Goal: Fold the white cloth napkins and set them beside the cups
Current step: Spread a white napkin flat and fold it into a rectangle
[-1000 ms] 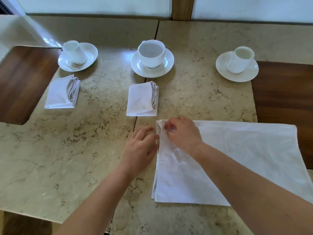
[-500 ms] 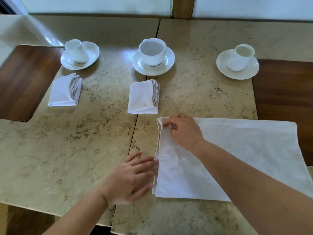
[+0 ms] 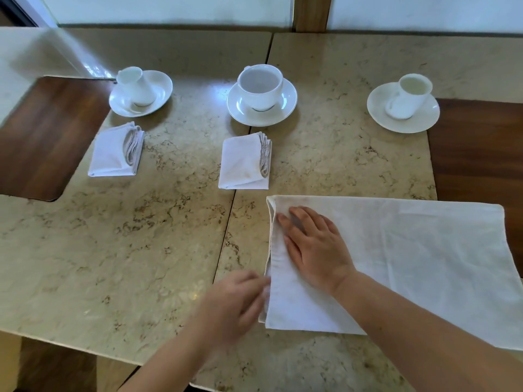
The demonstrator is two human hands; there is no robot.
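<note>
A large white napkin (image 3: 410, 258), folded once, lies flat at the front right of the marble table (image 3: 141, 250). My right hand (image 3: 314, 247) rests flat on its left part, fingers spread toward the left fold. My left hand (image 3: 235, 304) is at the napkin's lower left edge, blurred, its fingertips touching the cloth. Two folded napkins lie further back: one (image 3: 116, 151) in front of the left cup (image 3: 135, 86), one (image 3: 244, 162) in front of the middle cup (image 3: 260, 86). The right cup (image 3: 407, 96) on its saucer has no napkin by it.
Each cup stands on a white saucer. Dark wooden inlays sit at the left (image 3: 36, 137) and right (image 3: 478, 148) sides of the table. The table's front edge runs close below my left forearm. A wall with a wooden post is behind.
My left hand slid down along the napkin's left edge toward its near corner. My right hand opened from pinching the top corner and now lies flat on the cloth.
</note>
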